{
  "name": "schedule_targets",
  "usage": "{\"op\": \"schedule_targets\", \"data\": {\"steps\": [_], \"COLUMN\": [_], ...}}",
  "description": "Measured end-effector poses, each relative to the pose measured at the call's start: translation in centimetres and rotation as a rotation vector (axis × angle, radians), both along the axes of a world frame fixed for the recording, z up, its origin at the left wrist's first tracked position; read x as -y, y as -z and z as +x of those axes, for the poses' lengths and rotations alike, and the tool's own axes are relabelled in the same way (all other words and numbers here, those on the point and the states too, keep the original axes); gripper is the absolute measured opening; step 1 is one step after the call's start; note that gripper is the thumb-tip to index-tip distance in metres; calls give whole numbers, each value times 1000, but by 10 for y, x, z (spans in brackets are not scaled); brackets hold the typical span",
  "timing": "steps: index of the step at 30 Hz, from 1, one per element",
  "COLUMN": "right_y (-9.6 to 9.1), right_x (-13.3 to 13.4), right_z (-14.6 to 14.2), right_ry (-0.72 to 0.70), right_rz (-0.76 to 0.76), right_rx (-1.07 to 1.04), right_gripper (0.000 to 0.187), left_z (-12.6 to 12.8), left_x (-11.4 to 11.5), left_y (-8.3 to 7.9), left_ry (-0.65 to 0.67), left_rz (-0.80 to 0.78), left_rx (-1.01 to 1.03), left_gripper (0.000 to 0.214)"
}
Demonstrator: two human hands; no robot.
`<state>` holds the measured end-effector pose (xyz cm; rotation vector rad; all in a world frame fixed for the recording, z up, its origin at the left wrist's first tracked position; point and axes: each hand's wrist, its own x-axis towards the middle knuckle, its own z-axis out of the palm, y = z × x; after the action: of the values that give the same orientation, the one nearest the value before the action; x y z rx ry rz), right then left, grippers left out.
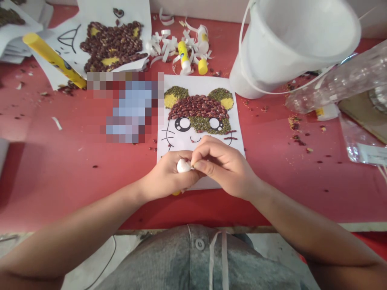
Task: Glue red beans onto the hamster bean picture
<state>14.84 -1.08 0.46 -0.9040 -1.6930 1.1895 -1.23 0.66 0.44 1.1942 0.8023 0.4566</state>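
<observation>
My left hand (172,171) is wrapped around a glue stick (184,165); its white end shows above the fingers and a bit of yellow below. Close against that end, my right hand (226,167) has thumb and forefinger pinched on a tiny dark seed (192,167). Both hands are over the lower part of a paper sheet (205,183) with a cartoon animal face. Red-brown beans (199,105) cover its forehead, and green seeds (198,125) fill the ears' rims and the area around the right eye. The cheeks and mouth area are bare paper, partly hidden by my hands.
A white bucket (256,60) and plastic bottles (347,80) stand at the right. Behind are paper strips (166,46), another glue stick (183,56), a yellow cap (202,66) and a bean-covered picture (111,44). A yellow tube (54,60) is at left, near a blurred patch (130,110).
</observation>
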Motion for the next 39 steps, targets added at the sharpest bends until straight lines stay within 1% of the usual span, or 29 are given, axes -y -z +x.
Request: {"op": "schedule_targets", "data": {"steps": [4,6,7,9,10,11,13,15,18,22,30,32,34,37,39], "right_y": [1,3,5,9,11,13,18,24,33,41,45,46,47,46,44], "right_x": [-3,-8,-11,-19,-22,-26,-31,-34,-34,-32,-32,-33,-34,-35,-35], "right_z": [4,13,19,34,40,47,55,59,60,62,58,56,54,54,56], "right_ry": [-9,47,113,295,390,471,538,532,469,425,411,420,429,437,427], "right_rz": [-187,-226,-224,-152,-101,-52,65,173,286,376,511,517,487,373,286], "right_rx": [-106,-117,-105,-76,-24,69,286,478,644,768,959,972,939,803,699], "right_gripper": [14,13,11,8,6,6,5,7,9,8,11,11,10,7,8], "left_z": [0,-1,-1,-2,-2,-2,-2,-2,-1,-2,-3,-4,-4,-4,-4], "left_x": [-1,-1,-1,-1,0,0,0,-1,-1,-1,0,0,0,0,-1], "left_y": [0,1,1,1,1,1,1,1,0,-1,3,4,4,5,5], "left_ry": [-10,2,10,17,17,17,19,17,14,13,6,8,8,3,2], "left_rz": [30,39,42,44,43,37,26,22,29,25,1,0,1,0,-1], "left_rx": [-35,-43,-43,-46,-44,-41,-37,-42,-49,-47,-49,-49,-43,-38,-34], "left_gripper": [11,13,13,14,14,14,14,14,15,15,17,17,17,16,16]}}
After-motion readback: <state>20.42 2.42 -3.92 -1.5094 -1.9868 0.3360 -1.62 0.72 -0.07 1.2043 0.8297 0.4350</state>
